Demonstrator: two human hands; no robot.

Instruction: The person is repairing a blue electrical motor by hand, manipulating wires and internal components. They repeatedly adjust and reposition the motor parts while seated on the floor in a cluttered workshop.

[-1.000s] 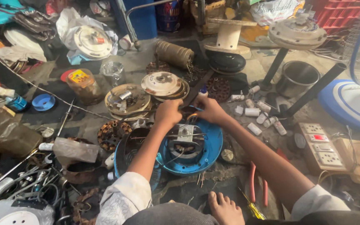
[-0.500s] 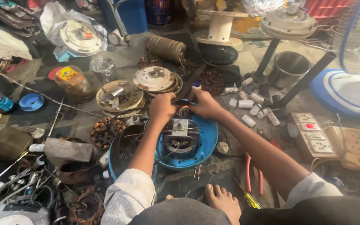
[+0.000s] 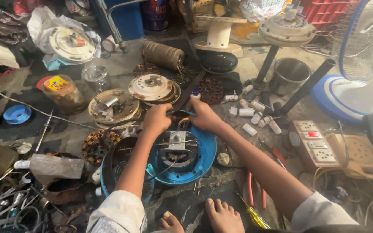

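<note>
The person is sitting on the floor, two bare feet showing at the bottom edge, and leaning over a round blue fan housing with a grey motor block in its middle. The left hand is curling closed on the housing's far rim; the right hand is gripping the same rim just beside it, fingers bent round a thin blue piece. Clutter is crowding in all around: two round motor covers lying just beyond the hands, a scatter of small white cylinders to the right, two black poles slanting across there, a steel pot behind them, and a socket board near the right forearm.
</note>
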